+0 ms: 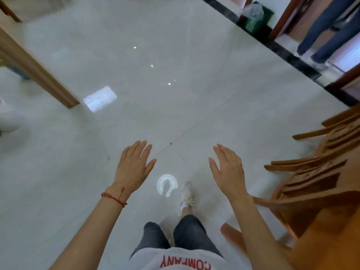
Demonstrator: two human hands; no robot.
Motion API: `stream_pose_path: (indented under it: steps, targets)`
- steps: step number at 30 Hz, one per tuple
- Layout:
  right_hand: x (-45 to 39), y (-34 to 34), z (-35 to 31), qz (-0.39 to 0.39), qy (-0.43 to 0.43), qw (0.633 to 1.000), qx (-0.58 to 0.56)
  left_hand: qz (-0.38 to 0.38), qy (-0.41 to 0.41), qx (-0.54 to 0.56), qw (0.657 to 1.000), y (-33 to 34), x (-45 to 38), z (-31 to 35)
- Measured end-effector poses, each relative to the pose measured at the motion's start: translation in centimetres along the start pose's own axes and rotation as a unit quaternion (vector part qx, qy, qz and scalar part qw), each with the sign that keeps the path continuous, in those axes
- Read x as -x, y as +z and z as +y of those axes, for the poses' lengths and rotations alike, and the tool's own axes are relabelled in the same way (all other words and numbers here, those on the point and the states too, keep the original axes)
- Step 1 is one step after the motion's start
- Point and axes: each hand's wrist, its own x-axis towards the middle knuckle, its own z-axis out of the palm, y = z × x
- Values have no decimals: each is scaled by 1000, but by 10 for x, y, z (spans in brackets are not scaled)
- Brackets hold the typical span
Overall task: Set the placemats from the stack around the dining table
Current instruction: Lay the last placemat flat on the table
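Observation:
No placemat and no stack is in view. My left hand (134, 164), with a red string bracelet on the wrist, is held out flat over the floor, fingers apart and empty. My right hand (228, 168) is held out the same way, palm down, holding nothing. Both hover above the pale tiled floor (175, 94). A corner of the orange-brown wooden dining table (331, 240) shows at the bottom right, to the right of my right forearm.
Wooden chairs (319, 172) stand at the right edge by the table. A wooden frame (37, 69) runs diagonally at the left. A green bin (253, 18) and another person's legs (327, 32) are at the top right. My own legs and shoe (186, 195) are below.

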Motion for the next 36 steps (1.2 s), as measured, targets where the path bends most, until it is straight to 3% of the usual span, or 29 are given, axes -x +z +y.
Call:
stream_pose_path:
  steps: [17,36]
  targets:
    - [-158,-54,127,77,118,990,21,-2,154,-23,988,-38,-253,108]
    - [-326,-80,233,151,310,938,31,-54,327,-36,943,-53,-547,208]
